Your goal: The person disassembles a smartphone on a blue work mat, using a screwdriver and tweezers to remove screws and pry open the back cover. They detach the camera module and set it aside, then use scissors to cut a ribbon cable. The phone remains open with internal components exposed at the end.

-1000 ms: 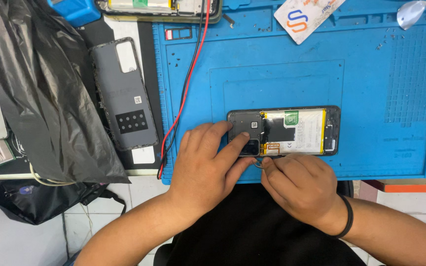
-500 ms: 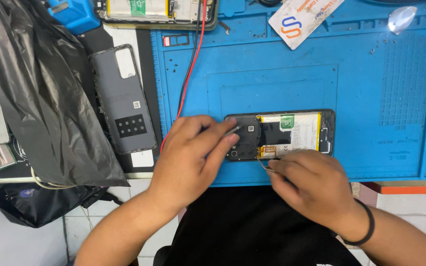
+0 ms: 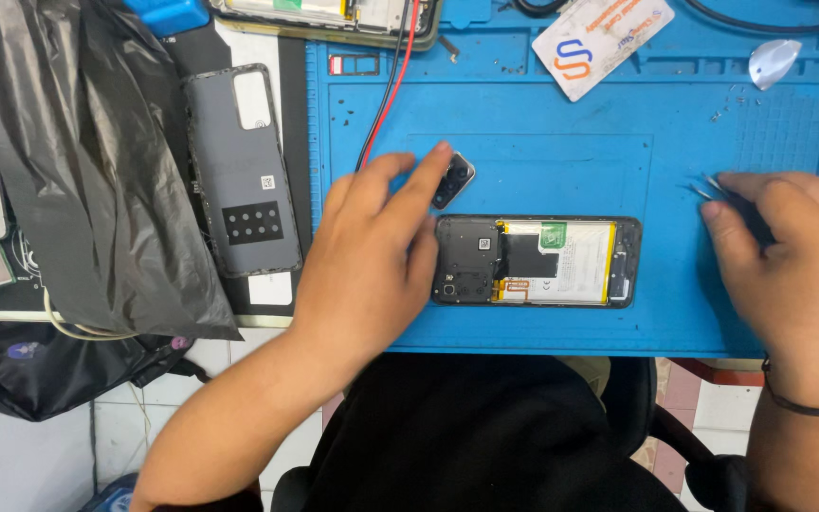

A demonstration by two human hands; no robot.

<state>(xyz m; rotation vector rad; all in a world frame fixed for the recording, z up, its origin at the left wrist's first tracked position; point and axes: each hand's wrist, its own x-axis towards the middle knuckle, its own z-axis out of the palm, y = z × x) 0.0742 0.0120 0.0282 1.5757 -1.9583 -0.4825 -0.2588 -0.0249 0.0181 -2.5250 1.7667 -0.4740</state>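
Both hands had come off the opened phone (image 3: 535,261) since half a second earlier. Left hand (image 3: 372,251) had slid up-left, fingers spread and loose, index fingertip touching a small dark camera-cover piece (image 3: 453,179) that lay on the blue mat (image 3: 561,114) just above the phone's top-left corner. Right hand (image 3: 793,275) had moved well to the right, near the mat's edge, closed around tweezers (image 3: 724,192) with tips pointing left. Phone sat back-off and face down, near the mat's front edge, between the hands, untouched. Around: grey back cover (image 3: 242,171) left of the mat, black plastic bag (image 3: 68,161) beyond it, red and black wires (image 3: 389,85) running down from another opened phone (image 3: 334,14), white card (image 3: 602,43), clear pick (image 3: 773,61) top right. Nothing covered the phone.
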